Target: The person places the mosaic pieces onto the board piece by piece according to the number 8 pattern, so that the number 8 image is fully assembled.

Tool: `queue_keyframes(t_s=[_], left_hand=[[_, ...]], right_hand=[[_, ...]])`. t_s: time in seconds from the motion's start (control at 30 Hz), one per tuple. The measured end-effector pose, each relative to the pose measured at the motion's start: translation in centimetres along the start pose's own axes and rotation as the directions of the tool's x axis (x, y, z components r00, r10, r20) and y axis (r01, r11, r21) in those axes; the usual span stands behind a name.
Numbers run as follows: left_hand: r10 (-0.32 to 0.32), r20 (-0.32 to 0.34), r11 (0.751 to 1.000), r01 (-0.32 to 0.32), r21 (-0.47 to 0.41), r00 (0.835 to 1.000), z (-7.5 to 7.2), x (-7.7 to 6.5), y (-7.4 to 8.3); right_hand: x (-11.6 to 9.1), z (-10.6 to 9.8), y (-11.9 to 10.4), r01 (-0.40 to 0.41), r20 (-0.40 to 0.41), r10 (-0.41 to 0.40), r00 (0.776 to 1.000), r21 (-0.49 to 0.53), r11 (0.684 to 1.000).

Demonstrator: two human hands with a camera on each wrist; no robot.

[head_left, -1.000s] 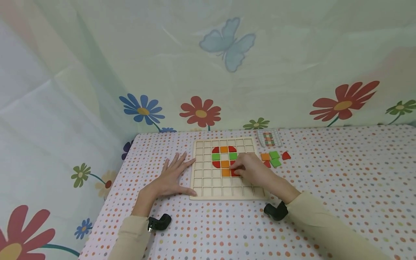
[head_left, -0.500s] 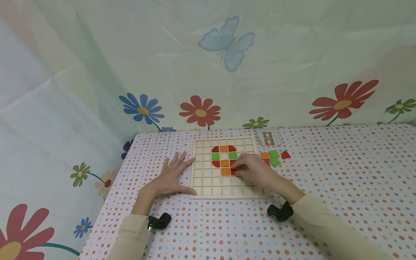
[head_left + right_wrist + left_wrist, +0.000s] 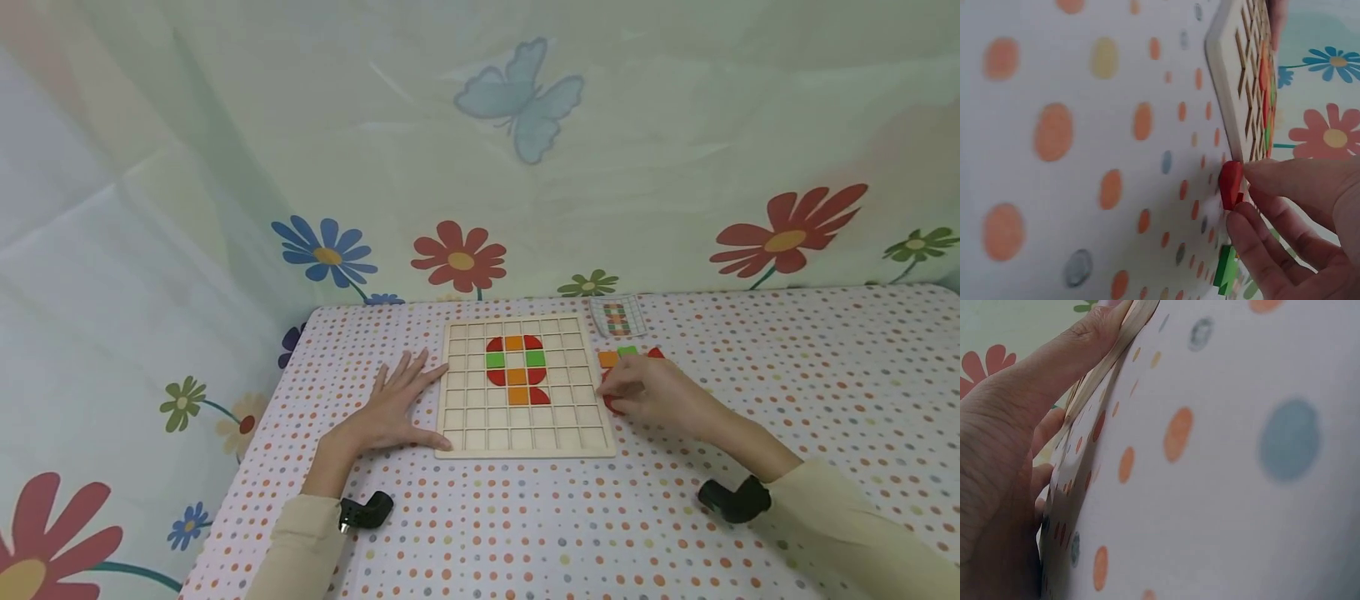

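Along the 9 o'clock rim of the grid board (image 3: 476, 417), the left hand (image 3: 393, 417) lies with fingers spread wide, its thumb and index finger touching the wood. Just off the 3 o'clock rim, the right hand (image 3: 663, 396) is nearly closed, thumb and fingertips pinching a red piece (image 3: 1230, 182) low over the counter (image 3: 465, 533). Towards 2 o'clock, partly covered by that hand, show an orange tile (image 3: 607, 359), a green tile (image 3: 627, 351) and another red tile (image 3: 656, 353). Within the board sit 10 coloured tiles (image 3: 517, 377): 3 orange, 2 green, 5 red. Near its 1 o'clock corner lies a pattern card (image 3: 618, 317).
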State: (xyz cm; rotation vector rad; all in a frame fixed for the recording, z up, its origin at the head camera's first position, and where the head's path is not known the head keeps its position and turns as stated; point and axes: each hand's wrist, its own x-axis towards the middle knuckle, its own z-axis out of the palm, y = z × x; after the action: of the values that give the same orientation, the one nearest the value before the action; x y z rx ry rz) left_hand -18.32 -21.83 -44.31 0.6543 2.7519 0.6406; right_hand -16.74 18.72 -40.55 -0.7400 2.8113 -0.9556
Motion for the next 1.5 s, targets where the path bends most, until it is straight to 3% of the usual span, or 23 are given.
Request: queue_keyframes(t_s=[0.13,0.37,0.77,1.1,1.3,1.5], left_hand=[[-0.006,0.002,1.0,0.006,-0.003,1.0,0.1,-0.1,-0.2],[0.0,-0.003,1.0,0.0,-0.004,1.0,0.1,0.0,-0.2],[-0.001,0.005,1.0,0.001,-0.002,1.0,0.1,0.0,-0.2],[-0.005,0.001,1.0,0.005,-0.005,1.0,0.0,-0.1,0.0],[0.0,0.001,1.0,0.0,-0.008,1.0,0.1,-0.1,-0.1],[0.002,0.0,1.0,-0.002,-0.007,1.0,0.0,0.0,0.0]], right_hand=[[-0.4,0.3,0.3,-0.006,0.028,0.006,1.0,-0.02,1.0],[-0.5,0.7,0.5,-0.008,-0.009,0.008,1.0,-0.024,1.0],[-0.4,0.5,0.3,-0.12,0.038,0.118,0.992,0.046,0.992],[-1.0,0.7,0.4,-0.011,-0.003,0.011,1.0,0.019,1.0],[-1.2,0.7,0.3,-0.044,-0.001,0.044,0.999,0.004,0.999],[-0.7,0.5,-0.3,-0.046,-0.031,0.048,0.998,0.053,0.998]])
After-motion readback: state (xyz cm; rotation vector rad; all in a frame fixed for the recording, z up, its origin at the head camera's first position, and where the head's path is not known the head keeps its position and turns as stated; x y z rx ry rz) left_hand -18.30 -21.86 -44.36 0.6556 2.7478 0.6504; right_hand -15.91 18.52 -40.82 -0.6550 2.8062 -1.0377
